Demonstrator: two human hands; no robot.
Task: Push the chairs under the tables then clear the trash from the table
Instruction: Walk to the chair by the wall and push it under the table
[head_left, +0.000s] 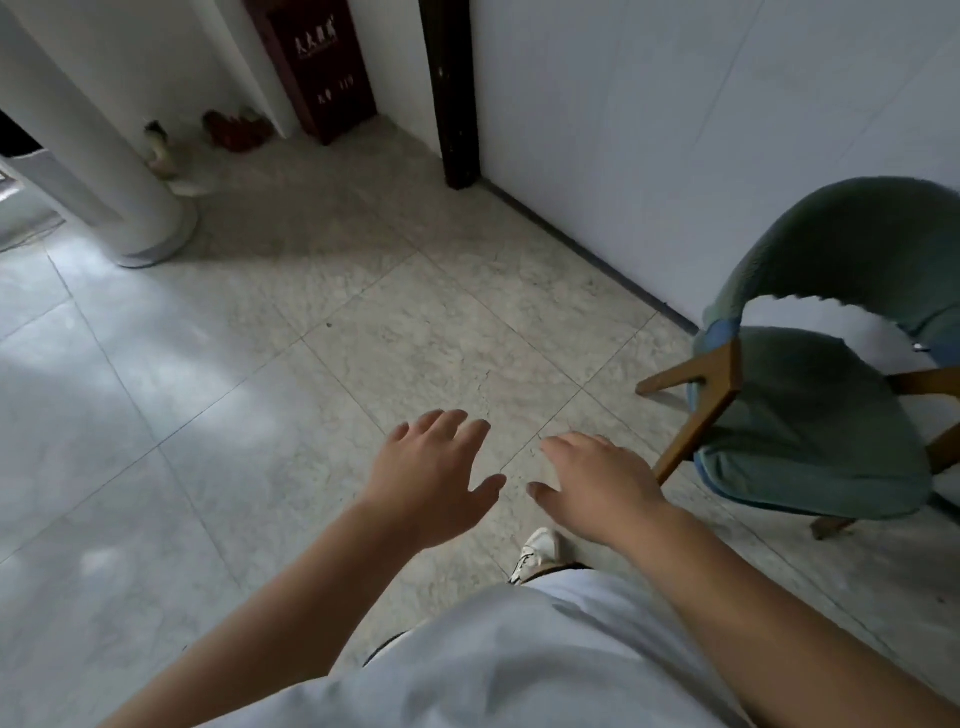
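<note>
A green upholstered chair (810, 410) with wooden legs and a curved backrest stands at the right, close to the white wall. My left hand (434, 475) hovers over the tiled floor in the middle, palm down, fingers spread, holding nothing. My right hand (597, 486) is beside it, also palm down with fingers apart and empty, a short way left of the chair's front wooden leg (693, 421). Neither hand touches the chair. No table and no trash are in view.
A white round column (104, 171) rises at the upper left. A dark red cabinet (317, 67) stands against the far wall beside a dark door post (452, 93). Small red and pale objects (236, 130) lie on the floor near it. My white shoe (537, 556) shows below my hands.
</note>
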